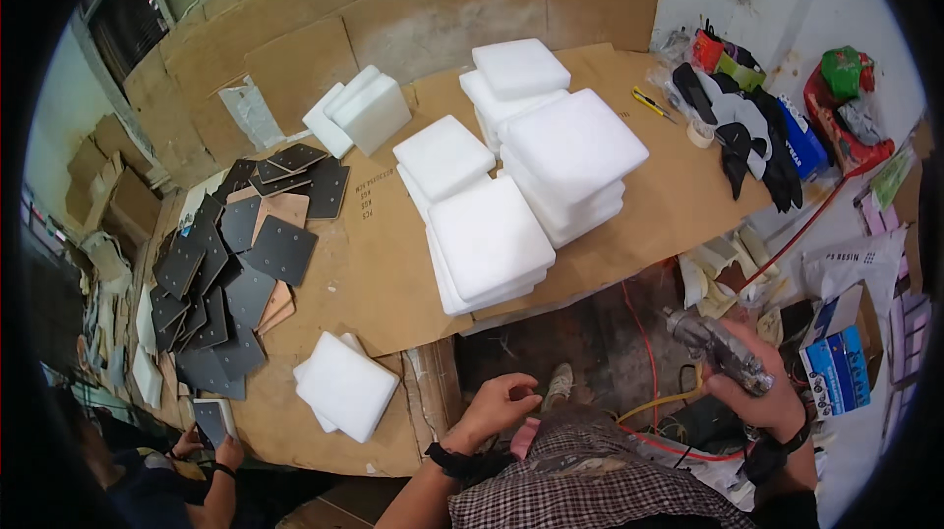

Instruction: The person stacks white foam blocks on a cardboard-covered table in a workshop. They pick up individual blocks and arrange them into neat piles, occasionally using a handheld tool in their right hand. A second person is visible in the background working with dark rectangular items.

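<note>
My right hand (762,382) is wrapped round a grimy grey spray gun (723,347), held off the right end of the table; a yellow hose (659,414) runs close beneath it. My left hand (500,405) hovers in front of the table edge, fingers loosely bent and a little apart, holding nothing. Nearest to it on the table lie two white foam blocks (349,386), one overlapping the other. Further back stand stacks of square white foam blocks (492,239), with a taller stack (575,150) on their right.
Black drilled plates (280,252) lie heaped at the left. A co-worker's hands (228,452) hold a plate and a white block at lower left. Thin foam blocks (369,111) lean at the back. A yellow cutter (651,103), tape roll (700,133) and gloves (752,141) lie at the right.
</note>
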The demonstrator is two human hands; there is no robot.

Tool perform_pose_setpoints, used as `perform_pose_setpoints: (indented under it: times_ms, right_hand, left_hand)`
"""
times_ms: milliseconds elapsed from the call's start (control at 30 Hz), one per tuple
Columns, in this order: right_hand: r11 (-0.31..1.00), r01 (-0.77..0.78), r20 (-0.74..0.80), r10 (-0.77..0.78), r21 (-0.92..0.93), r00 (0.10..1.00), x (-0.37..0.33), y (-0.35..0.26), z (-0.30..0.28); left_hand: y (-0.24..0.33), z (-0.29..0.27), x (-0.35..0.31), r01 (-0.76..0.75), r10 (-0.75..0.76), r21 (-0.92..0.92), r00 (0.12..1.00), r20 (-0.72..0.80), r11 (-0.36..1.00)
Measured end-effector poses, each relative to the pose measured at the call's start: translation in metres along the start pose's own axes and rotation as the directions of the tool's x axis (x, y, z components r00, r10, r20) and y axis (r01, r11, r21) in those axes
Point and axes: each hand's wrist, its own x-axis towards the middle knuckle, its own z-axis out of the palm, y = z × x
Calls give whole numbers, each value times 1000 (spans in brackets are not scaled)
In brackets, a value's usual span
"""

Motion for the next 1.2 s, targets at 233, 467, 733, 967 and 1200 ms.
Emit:
perform_pose_setpoints:
  times_ms: [233, 467, 733, 967, 1200]
  right_hand:
    - [969, -57, 150, 21, 239, 988, 7, -3, 17]
    - [997, -45, -60, 49, 55, 997, -2, 17, -3]
    - [950, -69, 104, 38, 306, 994, 25, 6, 17]
    - [998, -16, -59, 20, 65, 998, 26, 8, -3]
    - [995, -71, -61, 76, 75, 995, 22, 20, -17]
  left_hand:
    - [-11, -5, 21, 15, -16, -9, 995, -102, 1000]
    - [-58, -47, 72, -7, -210, -325, 750, -627, 946]
    - [-44, -59, 114, 90, 248, 363, 578, -777, 927]
    - [-63, -71, 127, 66, 307, 409, 555, -773, 910]
    - [-25, -84, 132, -21, 121, 139, 626, -770, 990]
